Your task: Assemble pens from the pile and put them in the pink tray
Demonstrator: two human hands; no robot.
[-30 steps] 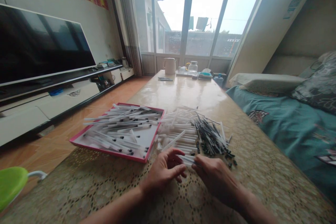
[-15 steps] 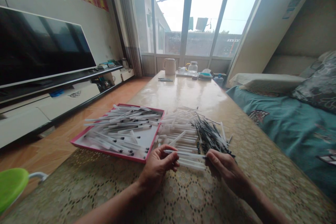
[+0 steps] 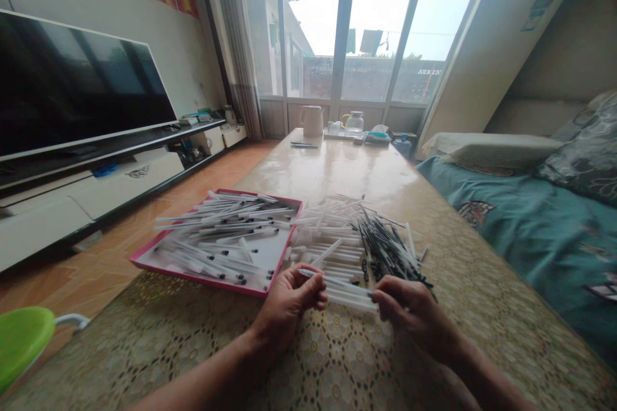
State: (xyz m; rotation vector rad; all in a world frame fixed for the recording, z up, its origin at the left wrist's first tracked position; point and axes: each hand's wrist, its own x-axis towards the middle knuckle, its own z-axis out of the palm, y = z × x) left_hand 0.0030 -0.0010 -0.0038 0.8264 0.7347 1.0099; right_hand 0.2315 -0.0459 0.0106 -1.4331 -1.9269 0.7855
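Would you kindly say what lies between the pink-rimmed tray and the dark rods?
In the head view, translucent tubes lie on the table between the pink-rimmed tray and the dark rods.

The left hand (image 3: 290, 298) and right hand (image 3: 412, 309) are farther apart than a second ago: the left sits closer to the near right corner of the pink tray (image 3: 285, 250), the right closer to the right edge of the table (image 3: 475, 298). More of the pen (image 3: 344, 284) shows between them, and clear tubes (image 3: 351, 302) beneath are uncovered. Since half a second ago, the pen's slope steepens, right end lower.
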